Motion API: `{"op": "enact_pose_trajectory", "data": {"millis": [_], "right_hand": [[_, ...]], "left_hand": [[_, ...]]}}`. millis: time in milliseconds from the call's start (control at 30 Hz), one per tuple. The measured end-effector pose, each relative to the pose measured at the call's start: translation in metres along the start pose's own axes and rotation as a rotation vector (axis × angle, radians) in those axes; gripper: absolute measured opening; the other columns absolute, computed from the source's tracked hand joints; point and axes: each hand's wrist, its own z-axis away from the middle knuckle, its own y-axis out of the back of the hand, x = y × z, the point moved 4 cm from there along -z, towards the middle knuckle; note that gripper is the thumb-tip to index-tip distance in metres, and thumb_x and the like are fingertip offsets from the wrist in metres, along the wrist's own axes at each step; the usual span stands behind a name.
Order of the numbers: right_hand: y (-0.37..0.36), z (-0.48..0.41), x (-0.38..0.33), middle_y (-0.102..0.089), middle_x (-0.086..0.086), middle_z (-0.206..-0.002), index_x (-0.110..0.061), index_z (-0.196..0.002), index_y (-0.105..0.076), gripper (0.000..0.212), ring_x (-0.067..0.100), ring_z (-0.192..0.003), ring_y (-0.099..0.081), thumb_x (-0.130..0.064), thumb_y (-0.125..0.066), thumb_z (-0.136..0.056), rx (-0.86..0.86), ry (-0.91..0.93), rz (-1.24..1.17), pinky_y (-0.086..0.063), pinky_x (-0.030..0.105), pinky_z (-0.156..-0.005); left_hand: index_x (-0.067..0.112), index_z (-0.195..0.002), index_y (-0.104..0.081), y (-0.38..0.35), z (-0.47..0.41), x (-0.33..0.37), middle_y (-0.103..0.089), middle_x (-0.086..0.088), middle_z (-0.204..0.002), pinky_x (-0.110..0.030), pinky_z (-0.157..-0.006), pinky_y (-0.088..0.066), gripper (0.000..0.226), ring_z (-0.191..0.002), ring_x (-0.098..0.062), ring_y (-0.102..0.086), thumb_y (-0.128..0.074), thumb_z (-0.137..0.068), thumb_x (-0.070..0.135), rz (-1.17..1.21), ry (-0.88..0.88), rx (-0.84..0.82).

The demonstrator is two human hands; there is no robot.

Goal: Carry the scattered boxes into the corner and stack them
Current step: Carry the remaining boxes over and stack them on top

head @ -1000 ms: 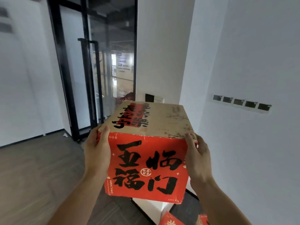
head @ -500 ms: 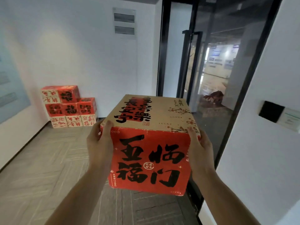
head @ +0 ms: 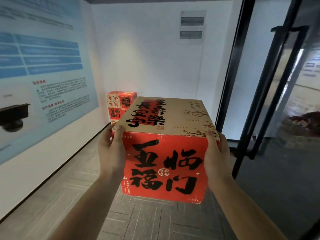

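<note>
Both hands share the grip. The left hand [head: 110, 153] and right hand [head: 216, 153] clamp opposite sides of the box [head: 164, 167] near its upper near corners. Each thumb lies up the red front face while the fingers wrap round onto the side panel. Neither hand goes under the base, so the load hangs on the inward squeeze. That probably suits a light carton, and it leaves the bottom free to be set straight down on another one.

In the head view the box is in the air at about chest height, well clear of the floor [head: 155, 219], between the poster wall [head: 43, 66] on the left and the glass door [head: 277, 101] on the right. It is held out in front, likely so that the way ahead shows over its top.

The red face with large black characters points back at the person and reads upright. The tan top faces up and is roughly level. Its long axis seems to run away from the body, aimed at the stack of boxes [head: 119, 104] standing in the far corner. The held box partly hides that stack.
</note>
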Motion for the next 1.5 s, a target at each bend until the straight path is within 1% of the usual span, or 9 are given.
{"op": "enact_pose_trajectory", "data": {"millis": [167, 267, 433, 567, 767, 1033, 1267, 1400, 1500], "right_hand": [[-0.061, -0.047, 0.014, -0.074, -0.006, -0.11, -0.055, -0.111, -0.053, 0.019, 0.02, -0.098, -0.075, -0.066, -0.045, -0.097, -0.057, 0.055, 0.017, -0.061, 0.055, -0.09], [-0.106, -0.073, 0.032, -0.074, -0.007, -0.108, -0.047, -0.117, -0.055, 0.015, 0.015, -0.095, -0.076, -0.054, -0.046, -0.107, -0.086, 0.079, 0.0, -0.061, 0.047, -0.088], [-0.195, -0.128, 0.054, -0.076, -0.007, -0.101, -0.05, -0.111, -0.054, 0.01, 0.012, -0.088, -0.077, -0.048, -0.044, -0.109, -0.085, 0.068, -0.007, -0.06, 0.037, -0.078], [-0.266, -0.176, 0.066, -0.074, -0.005, -0.11, -0.052, -0.114, -0.053, 0.012, 0.013, -0.092, -0.076, -0.05, -0.043, -0.108, -0.07, 0.047, 0.012, -0.06, 0.04, -0.08], [-0.358, -0.248, 0.096, -0.071, -0.006, -0.103, -0.037, -0.127, -0.049, 0.02, 0.002, -0.069, -0.071, -0.043, -0.039, -0.111, -0.084, 0.008, 0.105, -0.052, 0.02, -0.057], [-0.471, -0.39, 0.175, -0.074, -0.001, -0.108, -0.037, -0.131, -0.051, 0.025, 0.014, -0.084, -0.077, -0.046, -0.041, -0.11, -0.142, -0.051, 0.0, -0.061, 0.041, -0.077], [-0.558, -0.558, 0.214, -0.073, 0.0, -0.116, -0.041, -0.128, -0.051, 0.022, 0.021, -0.096, -0.075, -0.045, -0.042, -0.109, -0.15, -0.073, -0.07, -0.063, 0.045, -0.082], [-0.603, -0.638, 0.229, -0.071, 0.0, -0.117, -0.045, -0.124, -0.051, 0.017, 0.022, -0.098, -0.075, -0.044, -0.042, -0.11, -0.164, -0.073, -0.054, -0.063, 0.047, -0.083], [-0.641, -0.702, 0.242, -0.071, 0.001, -0.118, -0.04, -0.129, -0.05, 0.022, 0.023, -0.099, -0.074, -0.046, -0.041, -0.11, -0.155, -0.073, -0.044, -0.063, 0.051, -0.085]], "left_hand": [[0.021, -0.12, -0.067, 0.005, -0.067, -0.022, -0.068, 0.001, -0.101, -0.03, -0.07, -0.046, 0.022, -0.085, -0.011, -0.063, -0.052, -0.108, 0.033, 0.019, -0.021, 0.067], [0.017, -0.121, -0.064, 0.012, -0.118, -0.045, -0.064, 0.003, -0.1, -0.031, -0.071, -0.043, 0.022, -0.085, -0.01, -0.059, -0.051, -0.108, 0.028, 0.034, -0.03, 0.097], [0.017, -0.121, -0.064, 0.015, -0.225, -0.076, -0.065, 0.0, -0.103, -0.032, -0.071, -0.043, 0.02, -0.086, -0.01, -0.058, -0.049, -0.108, 0.023, 0.052, -0.02, 0.084], [0.018, -0.119, -0.066, 0.017, -0.315, -0.089, -0.068, 0.0, -0.102, -0.035, -0.076, -0.047, 0.02, -0.088, -0.013, -0.061, -0.049, -0.108, 0.023, 0.04, -0.028, 0.077], [0.031, -0.108, -0.066, 0.022, -0.423, -0.128, -0.068, -0.002, -0.108, -0.042, -0.082, -0.05, 0.018, -0.095, -0.02, -0.063, -0.049, -0.108, 0.027, 0.0, -0.004, 0.123], [0.028, -0.109, -0.065, -0.018, -0.578, -0.191, -0.069, 0.001, -0.108, -0.038, -0.081, -0.05, 0.015, -0.095, -0.017, -0.063, -0.05, -0.108, 0.025, -0.055, -0.036, 0.186], [0.027, -0.112, -0.068, -0.096, -0.732, -0.237, -0.072, -0.005, -0.111, -0.041, -0.084, -0.051, 0.024, -0.097, -0.02, -0.066, -0.057, -0.095, 0.04, -0.07, -0.044, 0.188], [0.028, -0.106, -0.067, -0.128, -0.816, -0.261, -0.071, -0.002, -0.106, -0.036, -0.078, -0.048, 0.015, -0.091, -0.015, -0.064, -0.053, -0.106, 0.023, -0.071, -0.044, 0.207], [0.028, -0.107, -0.068, -0.156, -0.883, -0.28, -0.072, -0.002, -0.105, -0.034, -0.074, -0.048, 0.012, -0.09, -0.015, -0.065, -0.056, -0.104, 0.028, -0.058, -0.041, 0.199]]}}
